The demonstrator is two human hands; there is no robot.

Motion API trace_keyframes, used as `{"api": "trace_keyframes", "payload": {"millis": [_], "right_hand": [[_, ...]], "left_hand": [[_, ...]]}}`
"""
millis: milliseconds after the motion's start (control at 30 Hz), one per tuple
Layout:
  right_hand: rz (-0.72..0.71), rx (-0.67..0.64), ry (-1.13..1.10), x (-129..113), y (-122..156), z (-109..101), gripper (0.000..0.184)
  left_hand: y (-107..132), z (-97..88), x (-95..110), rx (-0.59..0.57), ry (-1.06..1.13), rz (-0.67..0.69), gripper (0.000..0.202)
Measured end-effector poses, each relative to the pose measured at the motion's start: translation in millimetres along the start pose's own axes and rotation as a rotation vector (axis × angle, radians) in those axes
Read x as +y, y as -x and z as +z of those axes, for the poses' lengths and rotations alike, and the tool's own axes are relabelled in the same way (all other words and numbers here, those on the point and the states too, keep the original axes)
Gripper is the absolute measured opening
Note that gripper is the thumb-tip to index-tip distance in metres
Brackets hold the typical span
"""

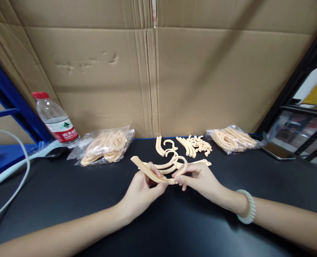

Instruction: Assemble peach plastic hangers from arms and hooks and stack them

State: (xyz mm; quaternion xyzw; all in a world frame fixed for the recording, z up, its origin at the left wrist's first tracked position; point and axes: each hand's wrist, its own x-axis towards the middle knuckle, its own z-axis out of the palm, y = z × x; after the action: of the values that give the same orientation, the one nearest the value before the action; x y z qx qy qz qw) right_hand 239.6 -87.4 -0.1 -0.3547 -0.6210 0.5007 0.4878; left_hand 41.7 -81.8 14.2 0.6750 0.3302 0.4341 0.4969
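Pinching a flat beige arm piece [147, 172] between thumb and fingers, the left hand [142, 191] holds its end at the base of a curved hook piece [185, 165], which the right hand [198, 177] grips, both above the black table [185, 225]. The two parts meet (whether they are locked, I cannot tell), and no second arm shows beyond the hook, so this one looks half done. Just behind lie hooked pieces with arms [165, 166], seemingly joined already. Farther back, loose curved strips [186, 146] and a small-piece heap [203, 146] remain, between a left bag [105, 147] and right bag [231, 138] of more parts.
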Motion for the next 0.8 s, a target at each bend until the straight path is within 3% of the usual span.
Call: {"api": "trace_keyframes", "payload": {"millis": [400,633,733,800], "right_hand": [[-0.027,0.020,0.041,1.5,-2.7,3.3,0.013],[-0.011,-0.002,-0.006,2.5,1.3,8.0,0.015],[-0.041,0.009,0.031,-2.6,-1.1,0.4,0.018],[-0.139,0.052,0.176,-11.8,-6.6,-15.1,0.018]], "left_hand": [[-0.9,-0.4,-5.4,-0.002,0.165,-0.028,0.030],[-2.0,0.9,-4.7,-0.056,0.120,-0.078,0.019],[-2.5,-0.4,-4.9,0.001,0.111,-0.101,0.019],[-3.2,-1.4,-4.2,0.051,0.101,-0.120,0.019]]}}
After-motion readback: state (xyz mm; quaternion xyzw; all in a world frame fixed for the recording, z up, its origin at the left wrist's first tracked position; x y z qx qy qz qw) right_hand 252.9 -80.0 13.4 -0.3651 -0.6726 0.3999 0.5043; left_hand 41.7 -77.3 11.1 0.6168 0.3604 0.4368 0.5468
